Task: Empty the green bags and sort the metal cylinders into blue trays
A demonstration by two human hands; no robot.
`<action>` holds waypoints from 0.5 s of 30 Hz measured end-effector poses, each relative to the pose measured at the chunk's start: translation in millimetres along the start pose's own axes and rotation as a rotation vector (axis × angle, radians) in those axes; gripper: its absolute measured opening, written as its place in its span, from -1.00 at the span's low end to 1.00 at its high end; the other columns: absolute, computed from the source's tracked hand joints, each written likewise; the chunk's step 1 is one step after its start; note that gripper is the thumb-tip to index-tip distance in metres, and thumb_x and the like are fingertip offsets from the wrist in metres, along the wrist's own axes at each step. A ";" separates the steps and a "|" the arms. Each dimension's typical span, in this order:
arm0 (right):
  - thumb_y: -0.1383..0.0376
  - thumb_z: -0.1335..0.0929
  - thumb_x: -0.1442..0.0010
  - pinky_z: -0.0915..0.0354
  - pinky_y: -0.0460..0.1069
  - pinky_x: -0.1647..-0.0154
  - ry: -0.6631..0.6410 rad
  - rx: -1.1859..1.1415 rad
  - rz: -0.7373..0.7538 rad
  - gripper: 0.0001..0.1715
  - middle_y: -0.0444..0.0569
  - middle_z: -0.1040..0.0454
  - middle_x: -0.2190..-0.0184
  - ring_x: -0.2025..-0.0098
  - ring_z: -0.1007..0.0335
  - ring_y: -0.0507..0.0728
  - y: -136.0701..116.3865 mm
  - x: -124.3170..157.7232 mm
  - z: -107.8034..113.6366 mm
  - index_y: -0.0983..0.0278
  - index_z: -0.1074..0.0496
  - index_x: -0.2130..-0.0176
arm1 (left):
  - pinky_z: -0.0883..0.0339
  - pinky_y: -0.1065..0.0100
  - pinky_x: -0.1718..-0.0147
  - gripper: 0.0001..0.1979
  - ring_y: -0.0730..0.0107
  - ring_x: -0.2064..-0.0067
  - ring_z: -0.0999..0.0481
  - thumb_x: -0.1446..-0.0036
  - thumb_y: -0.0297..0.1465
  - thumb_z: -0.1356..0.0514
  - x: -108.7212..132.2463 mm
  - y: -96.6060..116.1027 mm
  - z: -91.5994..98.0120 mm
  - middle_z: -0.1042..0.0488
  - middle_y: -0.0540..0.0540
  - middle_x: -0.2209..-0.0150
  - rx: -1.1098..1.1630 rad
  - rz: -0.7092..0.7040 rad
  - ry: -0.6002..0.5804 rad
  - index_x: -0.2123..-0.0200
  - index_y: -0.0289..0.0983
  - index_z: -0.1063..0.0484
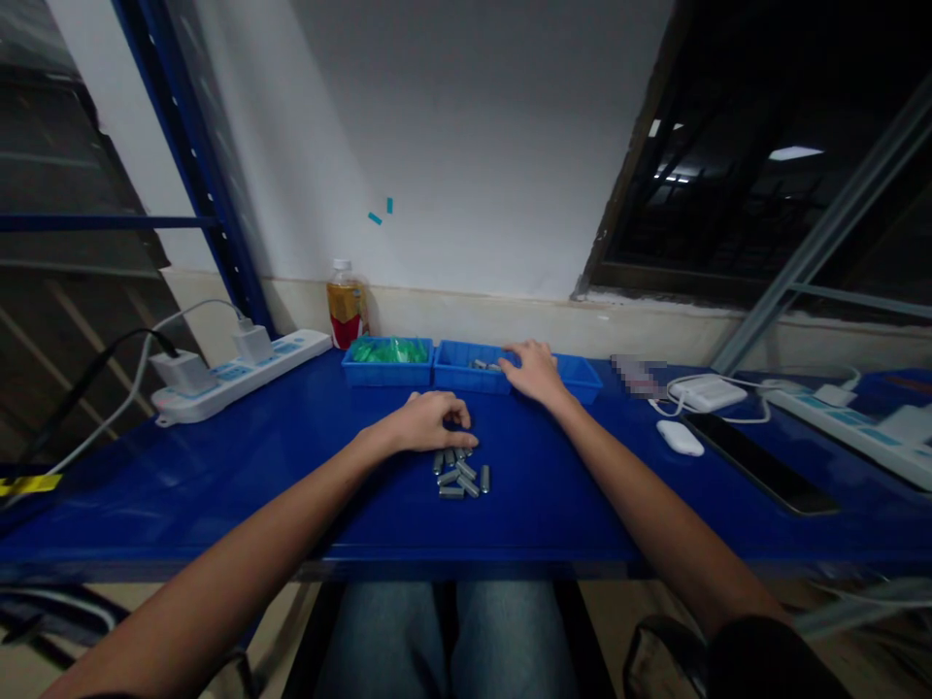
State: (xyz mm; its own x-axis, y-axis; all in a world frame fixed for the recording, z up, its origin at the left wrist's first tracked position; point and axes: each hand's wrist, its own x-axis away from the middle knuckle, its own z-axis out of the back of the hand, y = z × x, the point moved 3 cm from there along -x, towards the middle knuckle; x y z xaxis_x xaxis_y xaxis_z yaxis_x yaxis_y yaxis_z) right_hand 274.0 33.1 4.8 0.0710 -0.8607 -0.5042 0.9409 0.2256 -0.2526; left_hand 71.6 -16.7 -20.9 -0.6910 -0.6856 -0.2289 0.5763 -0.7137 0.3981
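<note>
A loose group of small silver metal cylinders (pixel 449 493) lies on the blue table. My left hand (pixel 429 423) hovers low at the group's far edge, fingers curved and thumb apart, with nothing visible in its grasp. Some cylinders are partly hidden beneath it. My right hand (pixel 537 372) is over the right end of the middle blue bin (pixel 466 381), its thumb and fingers apart. A few more cylinders (pixel 481 365) lie inside that bin. The right blue bin (pixel 582 381) is partly covered by my right hand.
Left of the bins stands a bin (pixel 385 374) of green plastic pieces, with a drink bottle (pixel 345 306) behind. Power strips (pixel 218 383) lie on both sides. At right are a white earbud case (pixel 680 438), a phone (pixel 761 464) and a cabled white device (pixel 705 392).
</note>
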 end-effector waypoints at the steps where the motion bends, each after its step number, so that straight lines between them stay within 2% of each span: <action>1: 0.12 -0.28 -0.16 -0.14 0.14 0.08 0.018 -0.010 -0.013 -0.61 0.12 -0.41 0.13 0.03 -0.20 0.31 2.4 2.4 -0.3 0.22 -0.47 0.07 | -0.26 0.44 0.33 -0.75 0.38 0.32 -0.48 -0.02 -0.15 -0.24 -0.1 -1.1 -0.2 -0.51 -0.02 0.36 -0.007 0.013 -0.006 0.35 -0.22 -0.49; 3: 0.11 -0.27 -0.18 -0.14 0.14 0.08 0.062 -0.050 -0.007 -0.61 0.12 -0.42 0.14 0.02 -0.19 0.31 2.3 10.4 1.5 0.23 -0.46 0.08 | -0.26 0.46 0.34 -0.83 0.41 0.35 -0.48 -0.11 -0.27 -0.17 -0.8 -3.6 1.0 -0.52 -0.01 0.38 -0.026 0.029 0.005 0.35 -0.21 -0.49; 6: 0.18 -0.26 -0.20 -0.14 0.08 0.07 0.089 -0.149 0.083 -0.70 0.06 -0.46 0.26 0.10 -0.25 0.23 -10.5 24.2 7.7 0.26 -0.49 0.20 | -0.27 0.43 0.23 -0.80 0.38 0.26 -0.49 -0.17 -0.39 -0.07 -1.5 -6.8 5.7 -0.53 -0.05 0.30 -0.068 -0.006 0.041 0.29 -0.20 -0.51; 9: 0.25 -0.25 -0.22 -0.14 0.03 0.10 0.071 -0.240 0.232 -0.77 -0.02 -0.46 0.36 0.23 -0.29 0.14 -33.6 35.5 12.5 0.27 -0.47 0.26 | -0.28 0.43 0.17 -0.78 0.37 0.21 -0.49 -0.13 -0.42 -0.09 -0.5 -9.8 8.6 -0.51 -0.07 0.23 -0.048 -0.071 -0.028 0.23 -0.18 -0.52; 12: 0.26 -0.26 -0.22 -0.13 -0.01 0.19 -0.025 -0.271 0.334 -0.81 -0.07 -0.44 0.42 0.31 -0.28 0.09 -54.1 43.9 8.0 0.26 -0.44 0.30 | -0.29 0.43 0.23 -0.84 0.35 0.24 -0.48 -0.06 -0.40 -0.16 0.7 -15.3 10.1 -0.50 -0.07 0.27 -0.101 -0.034 -0.038 0.28 -0.19 -0.52; 15: 0.22 -0.28 -0.21 -0.11 -0.05 0.32 -0.171 -0.306 0.307 -0.80 -0.08 -0.42 0.45 0.36 -0.28 0.07 -62.7 48.5 -4.0 0.28 -0.43 0.31 | -0.29 0.40 0.33 -0.88 0.30 0.29 -0.47 -0.08 -0.37 -0.15 0.2 -20.4 10.6 -0.50 -0.08 0.33 -0.159 0.084 0.057 0.31 -0.22 -0.47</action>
State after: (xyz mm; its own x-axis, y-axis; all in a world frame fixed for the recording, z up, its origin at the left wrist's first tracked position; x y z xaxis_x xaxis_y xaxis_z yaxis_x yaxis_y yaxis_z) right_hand 217.1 -21.0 -7.1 0.4081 -0.7903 -0.4571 0.7286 0.5836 -0.3584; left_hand 55.1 -0.7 -19.7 -0.6143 -0.7477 -0.2521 0.6961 -0.6639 0.2733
